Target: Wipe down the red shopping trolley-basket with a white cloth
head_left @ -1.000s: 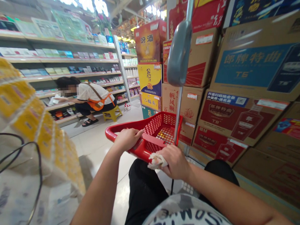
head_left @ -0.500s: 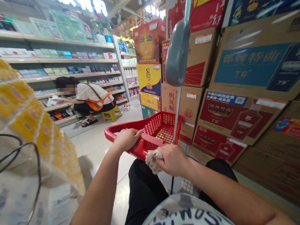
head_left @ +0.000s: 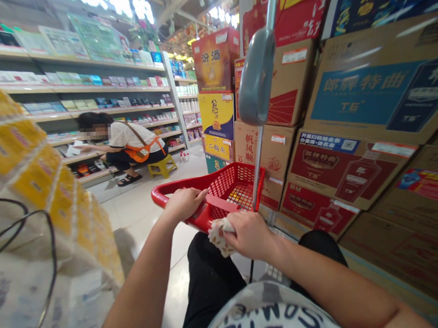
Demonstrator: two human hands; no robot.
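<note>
A red plastic shopping basket [head_left: 238, 185] stands in front of me on the shop floor, with a grey pull handle [head_left: 256, 80] rising on a metal rod at its right. My left hand [head_left: 184, 203] grips the basket's near rim, fingers curled over it. My right hand [head_left: 248, 234] is closed on a crumpled white cloth [head_left: 218, 235] and presses it against the near rim's outer edge. My dark trousers and printed shirt fill the bottom of the view.
Stacked cardboard liquor cartons [head_left: 351, 129] wall off the right side. Yellow-and-white wrapped packs [head_left: 35, 201] crowd the left foreground. A person in an orange apron [head_left: 125, 141] crouches by the shelves [head_left: 85, 87] beside a small yellow stool [head_left: 163, 165]. Pale tiled floor [head_left: 141, 211] lies between.
My right hand has slid the cloth leftward along the basket's near rim. My left hand stays on the rim. The view has drifted slightly.
</note>
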